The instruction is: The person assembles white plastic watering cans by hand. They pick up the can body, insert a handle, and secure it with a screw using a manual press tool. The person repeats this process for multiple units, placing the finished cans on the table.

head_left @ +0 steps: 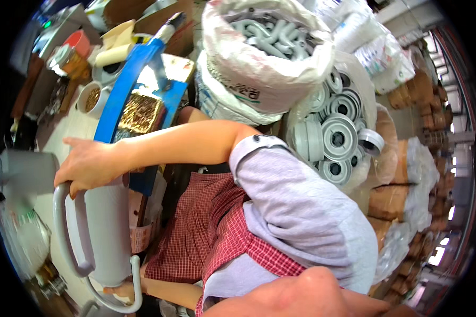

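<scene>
A light grey cylindrical jug (107, 232) lies lengthwise before me, with a long grey side handle (61, 227) and a curved carrying handle (136, 285). My right hand (92, 162) is over the jug's upper end, its fingers bent around the top of the side handle; one finger points away. At the opposite end, my left hand (122, 290) grips the jug's base, partly hidden by the curved handle. Beside my right forearm stands a blue metal stand (122, 87) with a tray of brass-coloured screws (142, 112).
A white cup (93, 99) of small fasteners stands on the pale worktop (50, 206). Another grey vessel (29, 171) is at the left. Beyond my arm are a white sack (264, 79) of grey curved handles and a clear bag of round grey parts (338, 132). Cardboard boxes (388, 201) line the right.
</scene>
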Tool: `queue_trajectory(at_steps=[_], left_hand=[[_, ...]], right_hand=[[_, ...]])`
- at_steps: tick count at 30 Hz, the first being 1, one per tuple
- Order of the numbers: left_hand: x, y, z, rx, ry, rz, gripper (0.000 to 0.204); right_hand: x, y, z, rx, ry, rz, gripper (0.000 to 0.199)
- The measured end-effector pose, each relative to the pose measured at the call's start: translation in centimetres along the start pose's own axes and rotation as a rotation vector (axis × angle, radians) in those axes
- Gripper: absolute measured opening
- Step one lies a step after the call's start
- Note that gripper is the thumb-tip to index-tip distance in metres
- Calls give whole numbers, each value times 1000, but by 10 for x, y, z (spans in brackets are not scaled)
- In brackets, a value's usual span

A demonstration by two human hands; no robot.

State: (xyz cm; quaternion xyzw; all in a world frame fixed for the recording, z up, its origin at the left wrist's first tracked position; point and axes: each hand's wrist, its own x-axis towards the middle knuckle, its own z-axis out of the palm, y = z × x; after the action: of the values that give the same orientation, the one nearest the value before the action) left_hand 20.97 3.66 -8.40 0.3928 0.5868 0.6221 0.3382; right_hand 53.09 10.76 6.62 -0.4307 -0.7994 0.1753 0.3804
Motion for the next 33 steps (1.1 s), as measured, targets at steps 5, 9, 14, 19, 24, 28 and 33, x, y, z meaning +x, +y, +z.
queue_trajectory(at_steps=[5, 9, 14, 19, 24, 28, 33], left_hand=[[-19, 13, 21, 5, -141, 20, 45], [-28, 5, 18, 19, -165, -23, 45], [-52, 21, 14, 45, -156, -35, 44], [-65, 25, 3, 29, -174, -55, 43], [-73, 34, -63, -72, -63, -103, 43], [-89, 35, -84, -251, -33, -178, 43], [-123, 38, -117, -432, 58, -214, 42]], right_hand=[[-61, 8, 4, -87, 552, -182, 34], [-302, -16, -71, -375, 423, 169, 44], [-589, -156, -170, -903, 187, 953, 46], [-662, -166, -149, -1137, -486, 1029, 93], [-622, -84, -217, -891, -410, 1308, 56], [-497, -106, -234, -770, -391, 1458, 57], [-290, -97, -137, 166, -59, 540, 62]])
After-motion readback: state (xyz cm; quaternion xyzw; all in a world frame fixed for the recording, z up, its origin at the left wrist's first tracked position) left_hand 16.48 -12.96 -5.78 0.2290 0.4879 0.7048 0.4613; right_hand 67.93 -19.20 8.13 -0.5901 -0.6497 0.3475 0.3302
